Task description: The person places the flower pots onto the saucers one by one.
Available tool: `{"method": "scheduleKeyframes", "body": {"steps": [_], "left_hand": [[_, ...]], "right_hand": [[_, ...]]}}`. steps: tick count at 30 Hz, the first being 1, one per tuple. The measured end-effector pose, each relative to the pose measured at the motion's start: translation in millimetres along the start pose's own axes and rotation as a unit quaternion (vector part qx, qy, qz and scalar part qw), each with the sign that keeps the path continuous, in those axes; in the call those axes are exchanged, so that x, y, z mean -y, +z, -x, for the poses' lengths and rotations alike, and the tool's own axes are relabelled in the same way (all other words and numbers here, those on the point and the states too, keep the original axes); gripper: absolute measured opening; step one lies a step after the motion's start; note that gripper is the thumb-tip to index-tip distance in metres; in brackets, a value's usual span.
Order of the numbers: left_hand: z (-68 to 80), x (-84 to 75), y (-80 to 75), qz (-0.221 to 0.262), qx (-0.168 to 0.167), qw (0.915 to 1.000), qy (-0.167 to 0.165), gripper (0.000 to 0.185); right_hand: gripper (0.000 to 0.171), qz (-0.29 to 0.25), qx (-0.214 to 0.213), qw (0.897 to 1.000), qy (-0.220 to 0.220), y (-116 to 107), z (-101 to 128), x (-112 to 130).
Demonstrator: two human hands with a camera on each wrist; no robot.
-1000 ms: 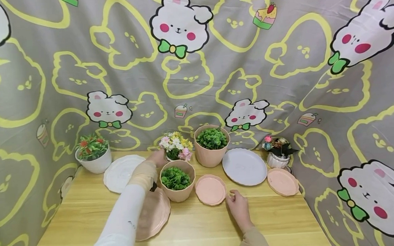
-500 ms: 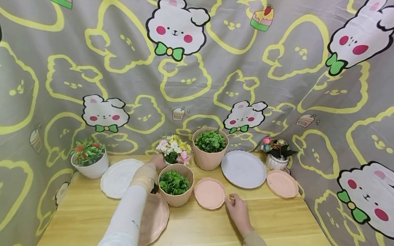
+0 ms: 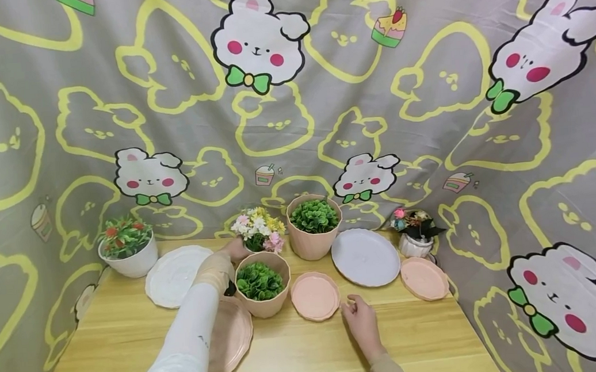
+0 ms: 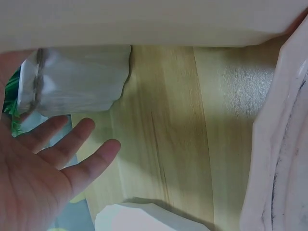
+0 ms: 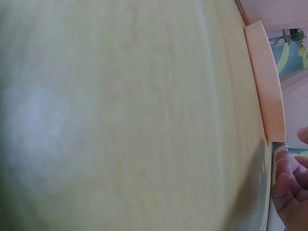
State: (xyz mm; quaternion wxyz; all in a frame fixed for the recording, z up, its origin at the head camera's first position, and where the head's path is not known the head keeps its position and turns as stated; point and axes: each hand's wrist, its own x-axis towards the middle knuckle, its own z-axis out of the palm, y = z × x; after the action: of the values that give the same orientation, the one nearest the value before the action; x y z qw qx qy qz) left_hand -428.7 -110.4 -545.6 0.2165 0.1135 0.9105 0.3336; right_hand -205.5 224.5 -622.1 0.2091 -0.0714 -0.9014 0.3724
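My left hand (image 3: 236,249) reaches to the back of the table, at a small white flowerpot (image 4: 79,79) tied with string. White, yellow and pink flowers (image 3: 259,226) rise from it. Thumb and index finger seem to pinch the pot near its rim, partly hidden; the other fingers (image 4: 98,161) are spread away from it. In front stands a pink pot with green leaves (image 3: 265,303), covering part of the white flowerpot in the head view. My right hand (image 3: 361,323) rests on the table with loosely curled fingers, beside a small pink saucer (image 3: 315,296), holding nothing.
Behind stands another pink pot with leaves (image 3: 314,239). A red-flowered white pot (image 3: 132,258) and white plate (image 3: 171,275) are left. A pink plate (image 3: 233,340) lies under my left forearm. A lavender plate (image 3: 365,256), pink saucer (image 3: 425,279) and small flowerpot (image 3: 416,244) are right.
The head view has shifted a little, so everything sits slightly lower and further left. Both hands keep their places among the pots and plates.
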Motion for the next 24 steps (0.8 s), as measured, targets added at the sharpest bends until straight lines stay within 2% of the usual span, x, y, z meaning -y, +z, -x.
{"method": "scheduleKeyframes", "body": {"steps": [3,8,10,15,24], "left_hand": [[-2.2,0.5,0.2,0.002,0.007,1.0000,-0.002,0.068],[-7.3,-0.6,0.3,0.011,0.002,0.9999,0.011,0.033],[-9.4,-1.1,0.9,0.013,-0.003,0.9997,0.020,0.034],[-11.8,-1.0,1.9,0.014,0.003,0.9995,0.027,0.053],[-12.3,-0.4,0.2,0.000,0.001,0.9990,0.044,0.053]], "right_hand": [[0.022,0.002,-0.005,1.000,0.004,-0.9,-0.8,-0.2],[0.023,-0.003,-0.002,1.000,0.015,-3.9,-2.2,-1.8],[0.024,-0.003,-0.001,1.000,0.019,-5.1,-2.3,-3.1],[0.024,-0.005,0.001,1.000,0.023,-7.1,-1.2,-5.9],[0.023,-0.003,-0.005,1.000,0.025,-8.6,-1.6,-9.1]]}}
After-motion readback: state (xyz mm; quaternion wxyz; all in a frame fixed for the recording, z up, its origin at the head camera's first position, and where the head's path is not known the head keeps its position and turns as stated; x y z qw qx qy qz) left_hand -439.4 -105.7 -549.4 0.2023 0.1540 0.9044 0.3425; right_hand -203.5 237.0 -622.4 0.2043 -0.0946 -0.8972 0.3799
